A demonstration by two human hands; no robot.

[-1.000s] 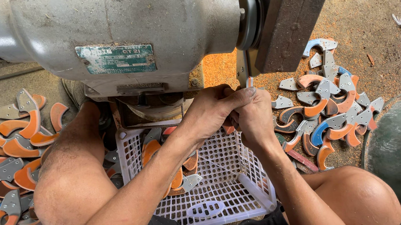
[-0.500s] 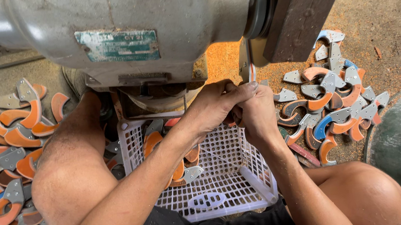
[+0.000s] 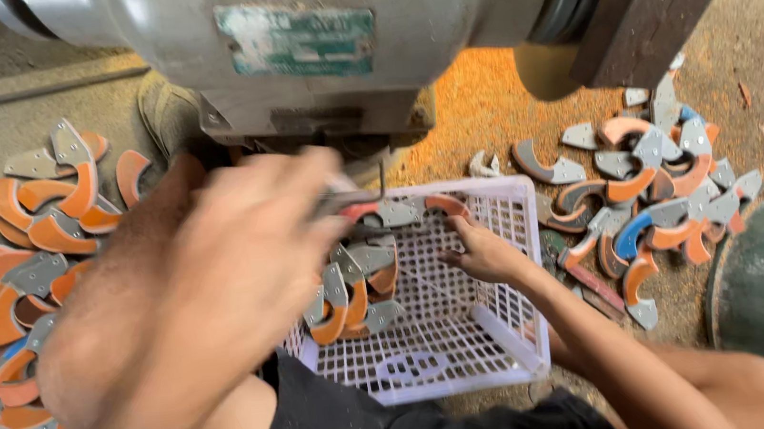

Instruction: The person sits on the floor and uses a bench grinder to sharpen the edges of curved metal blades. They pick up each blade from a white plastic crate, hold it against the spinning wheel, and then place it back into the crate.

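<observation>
— So where are the hands, taking the white plastic basket [image 3: 512,343] as the marker?

— Right hand [image 3: 482,253] is inside it, near the far right corner, fingers loosely curled over the mesh floor. Whether it grips anything I cannot tell; nothing shows between the fingers.

— And the left?

— Left hand [image 3: 252,248] is blurred, raised over the basket's left edge. It seems closed on a curved piece [image 3: 391,211], grey metal with an orange end, held above the basket's far rim.

— What lies in the basket?

— A small heap of orange-and-grey curved pieces [image 3: 353,294] in its left half.

— Around it?

— More of them in a pile [image 3: 657,183] on the ground to the basket's right, one with a blue part, and another pile [image 3: 22,255] to its left. A grey bench grinder [image 3: 333,38] stands just beyond the basket, orange dust [image 3: 485,107] spread below it.
</observation>
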